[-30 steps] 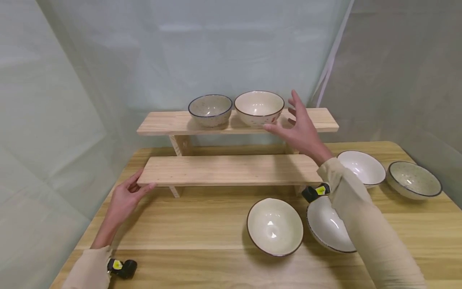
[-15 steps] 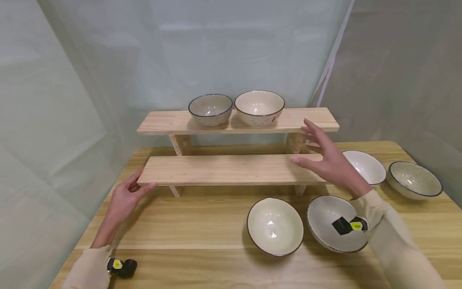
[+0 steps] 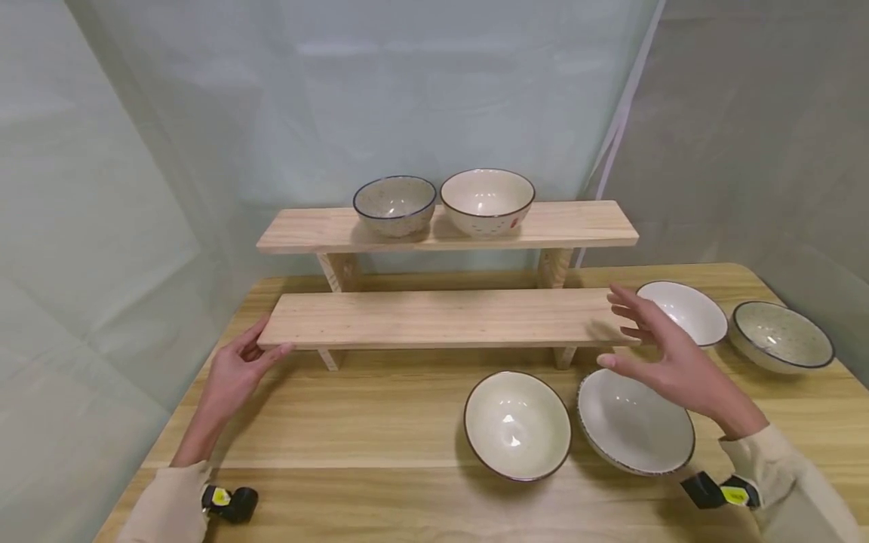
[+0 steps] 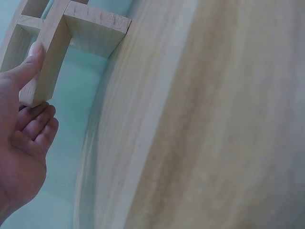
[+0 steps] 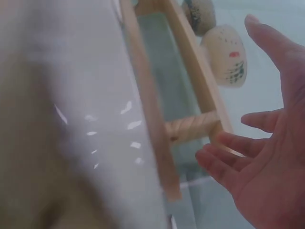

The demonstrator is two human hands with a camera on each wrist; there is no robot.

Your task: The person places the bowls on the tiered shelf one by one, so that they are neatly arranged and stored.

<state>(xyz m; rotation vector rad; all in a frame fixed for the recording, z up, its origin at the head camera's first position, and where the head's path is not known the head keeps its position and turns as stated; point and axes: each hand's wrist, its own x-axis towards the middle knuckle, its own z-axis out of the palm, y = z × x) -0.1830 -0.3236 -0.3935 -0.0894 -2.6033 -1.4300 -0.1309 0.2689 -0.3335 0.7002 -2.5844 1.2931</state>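
At eight o'clock your left hand (image 3: pixel 233 375) pinches the lower board (image 3: pixel 434 320), likely to steady it, while at four your right hand (image 3: pixel 670 360) hovers empty, fingers spread, and the blue-rimmed bowl (image 3: pixel 395 208) and red-marked bowl (image 3: pixel 487 204) sit on the upper board (image 3: pixel 577 226) at twelve.

Right hand (image 3: pixel 672 364) down from the red-marked bowl (image 3: pixel 487 204) to near the lower shelf (image 3: pixel 434 318)
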